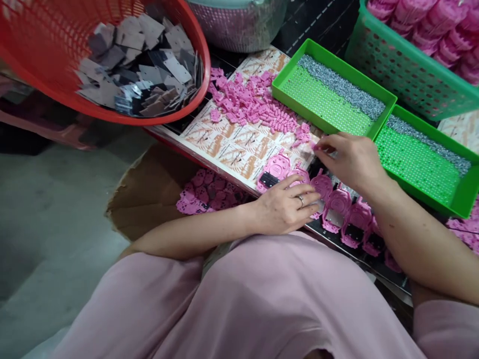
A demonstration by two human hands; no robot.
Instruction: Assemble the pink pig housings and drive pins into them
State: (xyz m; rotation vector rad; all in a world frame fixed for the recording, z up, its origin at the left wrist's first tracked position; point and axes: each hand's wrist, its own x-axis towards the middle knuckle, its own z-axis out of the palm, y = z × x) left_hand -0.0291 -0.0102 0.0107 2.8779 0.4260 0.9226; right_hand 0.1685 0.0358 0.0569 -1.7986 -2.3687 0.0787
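A row of pink plastic casings (336, 207) runs along the table's front edge, some with dark or grey plates in them. My left hand (286, 207) rests over the casings at the left of the row, fingers stretched out and a ring on one. Beyond the row, my right hand (352, 157) pinches a small pink plastic part (313, 146) between thumb and fingertips. That part is mostly hidden by the fingers. Just past it lies a heap of small pink parts (243, 97), with some lined up in rows at its near side.
Two green trays (279, 89) (464, 212) of small metal pieces, probably screws, stand behind my right hand. An orange-red basket (204, 65) of flat grey plates is at left. A teal basket (411, 67) holds pink parts at back right. Below the edge, a cardboard box (130, 194) contains pink pieces.
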